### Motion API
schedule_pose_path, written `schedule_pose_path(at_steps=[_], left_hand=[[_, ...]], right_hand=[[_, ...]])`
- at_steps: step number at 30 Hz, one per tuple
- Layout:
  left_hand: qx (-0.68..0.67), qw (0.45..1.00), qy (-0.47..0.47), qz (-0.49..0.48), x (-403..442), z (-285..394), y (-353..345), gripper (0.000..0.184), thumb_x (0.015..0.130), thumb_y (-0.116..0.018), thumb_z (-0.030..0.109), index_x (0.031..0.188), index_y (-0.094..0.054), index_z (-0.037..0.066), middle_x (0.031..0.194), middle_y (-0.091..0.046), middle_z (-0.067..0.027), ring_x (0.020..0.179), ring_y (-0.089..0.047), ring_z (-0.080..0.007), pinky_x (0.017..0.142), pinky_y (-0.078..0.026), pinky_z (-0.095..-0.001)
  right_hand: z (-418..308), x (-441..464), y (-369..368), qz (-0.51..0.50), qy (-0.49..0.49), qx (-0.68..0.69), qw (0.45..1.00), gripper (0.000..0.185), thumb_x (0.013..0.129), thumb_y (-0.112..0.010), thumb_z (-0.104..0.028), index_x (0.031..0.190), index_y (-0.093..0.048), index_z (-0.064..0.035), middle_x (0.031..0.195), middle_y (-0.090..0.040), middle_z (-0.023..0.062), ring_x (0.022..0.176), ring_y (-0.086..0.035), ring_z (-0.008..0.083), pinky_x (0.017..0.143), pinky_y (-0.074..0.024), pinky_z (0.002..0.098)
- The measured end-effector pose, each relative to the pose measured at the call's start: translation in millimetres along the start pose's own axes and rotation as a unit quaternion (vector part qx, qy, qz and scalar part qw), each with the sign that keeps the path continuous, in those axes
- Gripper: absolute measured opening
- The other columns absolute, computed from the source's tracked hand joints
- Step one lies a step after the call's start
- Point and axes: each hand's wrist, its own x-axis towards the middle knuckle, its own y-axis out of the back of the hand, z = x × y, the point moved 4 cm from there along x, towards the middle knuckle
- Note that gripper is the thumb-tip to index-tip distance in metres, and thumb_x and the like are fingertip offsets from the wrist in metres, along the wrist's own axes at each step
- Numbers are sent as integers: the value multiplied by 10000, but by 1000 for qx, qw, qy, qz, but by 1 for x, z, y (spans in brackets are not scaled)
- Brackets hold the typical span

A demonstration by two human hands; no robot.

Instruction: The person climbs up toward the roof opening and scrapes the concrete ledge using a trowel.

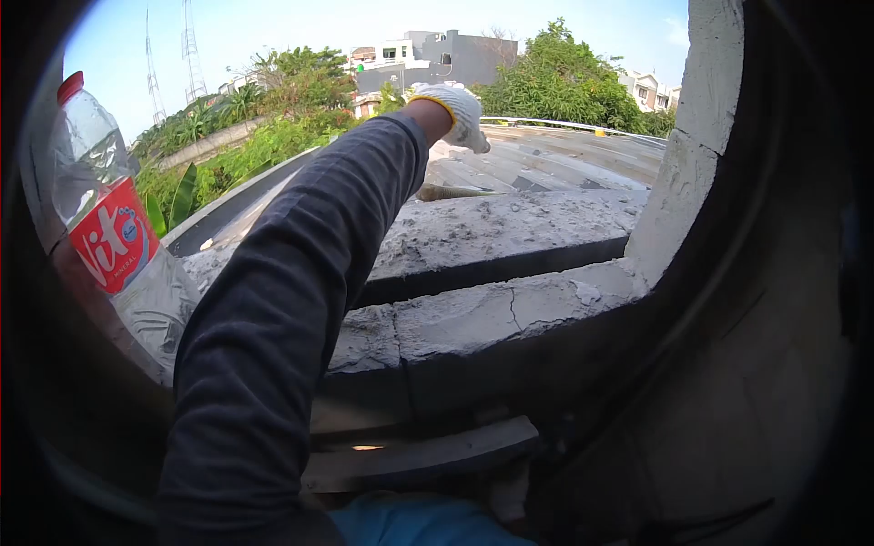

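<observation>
Grey sleeve (300,273) crosses the cracked ledge (455,323), and a sideways swing could topple the bottle (116,238) beside it; whether the gloved left grip (462,116) beyond is closed, I cannot tell.

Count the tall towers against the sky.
2: the thinner tower, to the right of the bottle, and the wider tower, farther right. Others may be hidden.
</observation>
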Motion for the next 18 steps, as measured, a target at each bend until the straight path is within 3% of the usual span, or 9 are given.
schedule_pose_path(at_steps=[1, 2, 3, 5, 6, 8, 10, 11, 18], left_hand=[[9, 999, 8, 34, -10, 5, 11, 713, 843, -664, 617, 1202, -717, 4, 1068, -744, -221, 999, -715, -384, 869, -563, -470], [-13, 998, -3, 69, -23, 12, 19, 690, 848, -666, 599, 1192, -718, 4, 1073, -743, -220, 995, -716, -378, 878, -562, -470], [-34, 994, -13, 106, -41, 19, 29, 667, 853, -668, 582, 1182, -720, 4, 1079, -743, -219, 992, -718, -372, 886, -560, -469], [-60, 994, 5, 94, -73, 32, 47, 640, 861, -666, 566, 1158, -722, 3, 1090, -740, -223, 999, -715, -381, 889, -559, -475], [-64, 990, -1, 125, -86, 38, 54, 622, 857, -670, 557, 1148, -724, 11, 1085, -741, -219, 1000, -712, -389, 888, -559, -477], [-85, 985, 7, 148, -118, 50, 64, 608, 854, -672, 553, 1144, -728, 21, 1072, -741, -223, 995, -711, -394, 886, -559, -478], [-143, 969, 11, 201, -169, 64, 70, 562, 847, -680, 536, 1108, -739, 42, 1027, -739, -232, 974, -712, -396, 885, -558, -483], [-174, 958, 10, 229, -195, 75, 68, 529, 844, -685, 524, 1076, -746, 52, 995, -738, -236, 959, -713, -394, 886, -557, -486], [-230, 910, 41, 342, -341, 94, 12, 341, 906, -721, 402, 956, -740, 65, 840, -730, -152, 797, -720, -337, 723, -557, -441]], right_hand=[[11, 0, -6, 10, -82, 229, 970, 728, 869, -707, -160, 1488, -359, -3, 1400, -551, 187, 1327, -513, 333, 1141, -403, 414], [27, -4, -6, 24, -74, -35, 996, 656, 862, -699, -145, 1434, -414, 5, 1387, -559, 171, 1304, -533, 308, 1120, -422, 410], [8, -3, -1, 6, -62, -35, 997, 656, 862, -699, -145, 1434, -414, 5, 1387, -559, 171, 1304, -533, 308, 1120, -422, 410], [-26, -2, 11, 82, -55, 232, 968, 614, 854, -682, -119, 1406, -439, -2, 1386, -562, 155, 1301, -537, 303, 1123, -421, 400], [7, 6, -6, 41, 22, 34, 998, 611, 850, -683, -118, 1400, -442, -3, 1380, -564, 148, 1293, -539, 300, 1115, -424, 396], [73, 14, -39, 72, 195, -400, 892, 604, 843, -685, -114, 1388, -448, -5, 1368, -568, 135, 1277, -542, 294, 1101, -428, 387], [-21, 5, 5, 19, 24, 84, 996, 591, 844, -701, -129, 1367, -458, 1, 1358, -569, 133, 1265, -540, 285, 1085, -429, 385], [-79, -1, 29, 56, -55, 294, 953, 585, 845, -709, -136, 1357, -463, 4, 1353, -569, 133, 1259, -538, 280, 1077, -430, 384], [-37, 10, 18, 64, -36, 247, 966, 648, 860, -641, -51, 1456, -402, 40, 1376, -573, 167, 1247, -560, 264, 1055, -442, 372]])
